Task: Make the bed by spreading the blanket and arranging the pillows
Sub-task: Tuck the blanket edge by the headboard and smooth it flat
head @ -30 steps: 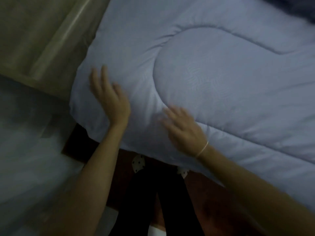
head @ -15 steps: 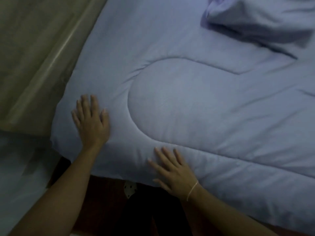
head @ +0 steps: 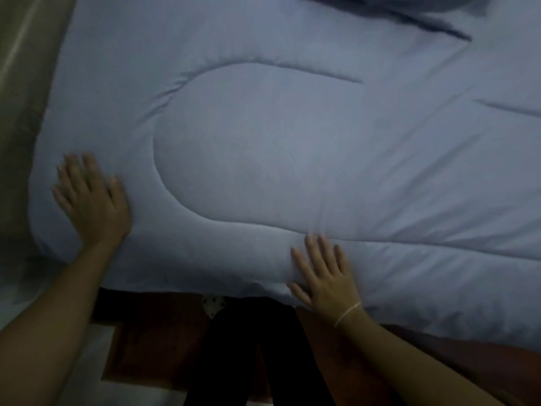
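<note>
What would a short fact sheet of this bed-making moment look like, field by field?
left hand: flat, fingers straight, pressing the blanket near its corner
right hand: flat on the blanket's near edge, thin band on the wrist
blanket: pale blue, quilted, spread over the bed, curved stitching between the hands
bunched fabric: at the far edge, too dark to identify
floor: reddish brown below the bed edge
lighting: dim

**Blanket lying across the bed**

A pale blue quilted blanket (head: 292, 148) is covering the bed, its near edge hanging over a reddish-brown bed frame (head: 164, 341). 2 hands are lying flat on it: the left hand (head: 93, 203) near the corner, the right hand (head: 325, 276) by the near edge. A bunched fold (head: 409, 7) is sitting at the far side.
</note>
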### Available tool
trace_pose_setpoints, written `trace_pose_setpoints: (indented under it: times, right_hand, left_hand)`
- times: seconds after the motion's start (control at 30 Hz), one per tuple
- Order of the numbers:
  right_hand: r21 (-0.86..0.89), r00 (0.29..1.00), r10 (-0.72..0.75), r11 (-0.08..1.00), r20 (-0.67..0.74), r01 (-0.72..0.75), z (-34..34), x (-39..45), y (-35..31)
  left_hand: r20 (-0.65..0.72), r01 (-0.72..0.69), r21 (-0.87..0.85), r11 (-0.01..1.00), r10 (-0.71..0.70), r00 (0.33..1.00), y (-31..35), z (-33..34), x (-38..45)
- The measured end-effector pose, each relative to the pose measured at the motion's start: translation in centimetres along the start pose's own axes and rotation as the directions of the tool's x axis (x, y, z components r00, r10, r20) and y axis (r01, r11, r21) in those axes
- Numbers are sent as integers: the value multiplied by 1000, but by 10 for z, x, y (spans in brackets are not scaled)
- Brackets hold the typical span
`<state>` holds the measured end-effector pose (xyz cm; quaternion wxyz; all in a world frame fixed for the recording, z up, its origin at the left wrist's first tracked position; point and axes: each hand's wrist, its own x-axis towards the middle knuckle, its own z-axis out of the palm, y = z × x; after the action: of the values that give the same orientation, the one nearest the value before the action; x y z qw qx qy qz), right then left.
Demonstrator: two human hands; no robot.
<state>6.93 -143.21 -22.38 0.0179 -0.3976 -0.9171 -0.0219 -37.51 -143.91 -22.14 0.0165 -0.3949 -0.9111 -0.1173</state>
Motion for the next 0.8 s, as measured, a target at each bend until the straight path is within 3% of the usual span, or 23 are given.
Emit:
trace_pose_setpoints:
  times: [0.13, 0.3, 0.43, 0.5, 0.6, 0.7, 0.77, 0.8]
  right_hand:
    - [-84, 983, -180, 980, 23, 181, 10, -24, 6]
    - [94, 857, -516, 853, 8, 513, -10, -21, 3]
    - [229, 921, -361, 894, -143, 386, -30, 54, -34]
    - [251, 958, -231, 930, -169, 269, -33, 110, -67]
    - [219, 987, -131, 964, -95, 149, -27, 174, -111]
    - [126, 999, -33, 992, 39, 28, -18, 194, -143]
    - [91, 996, -69, 994, 57, 63, -14, 185, -155]
    - [79, 985, -162, 984, 60, 157, -13, 178, -160]
  left_hand:
    - [-19, 122, -24, 992, -123, 992, 10, 4, -5]
    - [52, 217, -71, 974, -213, 976, 21, 6, -12]
    - [84, 132, -141, 981, -121, 989, 10, -5, -11]
    - [84, 176, -203, 963, -162, 983, -13, -9, -16]
    - [179, 349, -308, 885, -306, 935, -43, -3, -35]
    - [296, 356, -308, 882, -267, 917, -68, 9, -58]
    - [381, 381, -290, 878, -259, 888, -85, 13, -69]
    - [448, 430, -268, 862, -284, 848, -95, 16, -75]
